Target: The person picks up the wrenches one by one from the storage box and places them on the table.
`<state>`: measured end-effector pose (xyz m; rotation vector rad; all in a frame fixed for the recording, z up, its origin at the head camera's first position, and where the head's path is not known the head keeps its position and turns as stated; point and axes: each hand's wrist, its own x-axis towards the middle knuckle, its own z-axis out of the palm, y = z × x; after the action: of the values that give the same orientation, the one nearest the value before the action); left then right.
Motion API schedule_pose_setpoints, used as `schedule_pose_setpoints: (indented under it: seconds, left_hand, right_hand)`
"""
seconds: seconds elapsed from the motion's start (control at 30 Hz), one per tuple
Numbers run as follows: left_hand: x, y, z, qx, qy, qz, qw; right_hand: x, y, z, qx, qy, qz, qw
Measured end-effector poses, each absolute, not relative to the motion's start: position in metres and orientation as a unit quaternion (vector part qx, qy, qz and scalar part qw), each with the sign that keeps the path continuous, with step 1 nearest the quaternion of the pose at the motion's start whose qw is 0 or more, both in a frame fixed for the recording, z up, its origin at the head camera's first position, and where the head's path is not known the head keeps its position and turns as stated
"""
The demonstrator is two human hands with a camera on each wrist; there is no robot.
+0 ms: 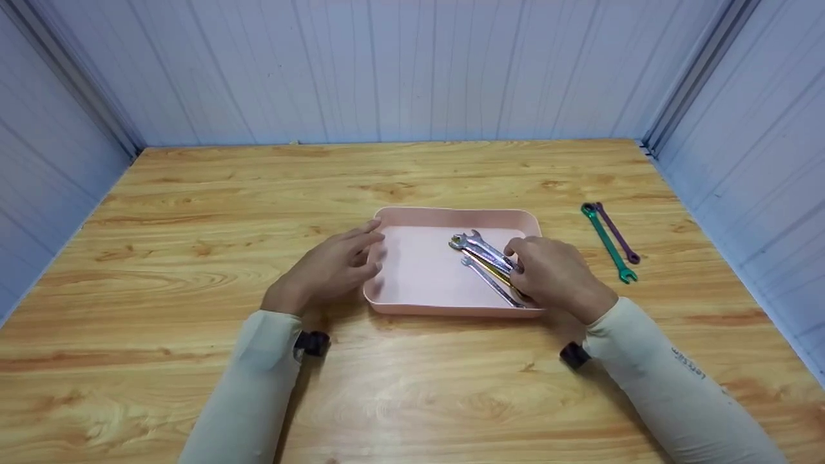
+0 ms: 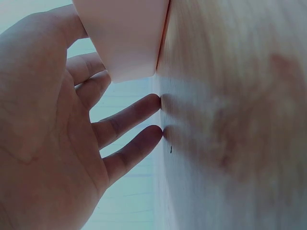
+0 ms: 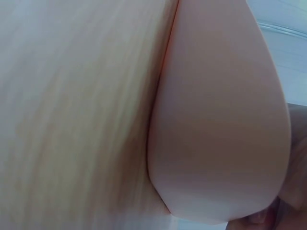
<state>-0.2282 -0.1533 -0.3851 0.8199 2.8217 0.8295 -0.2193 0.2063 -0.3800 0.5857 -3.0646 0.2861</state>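
A shallow pink tray (image 1: 412, 309) lies on the table with several combination wrenches (image 1: 483, 251) bunched in its right half, most silver and one gold-coloured. My right hand (image 1: 557, 274) reaches over the tray's right side, its curled fingers and thumb gripping the near ends of the bunch. One thin silver wrench (image 1: 490, 283) lies along the bunch's near side. In the right wrist view the tray's wall (image 3: 216, 115) hides most of that hand. My left hand (image 1: 332, 267) is at the tray's left rim, fingers spread; in the left wrist view two fingertips (image 2: 152, 101) touch the tabletop.
To the right of the tray, a green wrench (image 1: 609, 245) and a purple wrench (image 1: 617, 233) lie side by side on the wood-grain table (image 1: 419, 393). White panel walls (image 1: 399, 71) enclose the back and both sides.
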Motion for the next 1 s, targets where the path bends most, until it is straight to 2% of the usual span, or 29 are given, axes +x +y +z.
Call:
schedule_pose_setpoints:
  seconds: [0.3,1.0]
  left_hand:
    - [-0.2274,-0.1529,-0.3845,0.278,0.92,0.273,0.032]
    - [-0.2269,-0.153,-0.3845,0.274,0.921,0.275,0.036]
  right_hand:
    - [-0.2189,0.2092,-0.3812,0.201,-0.975,0.094,0.026]
    - [-0.2187,0.2059,-0.3812,0.212,-0.975,0.061,0.021]
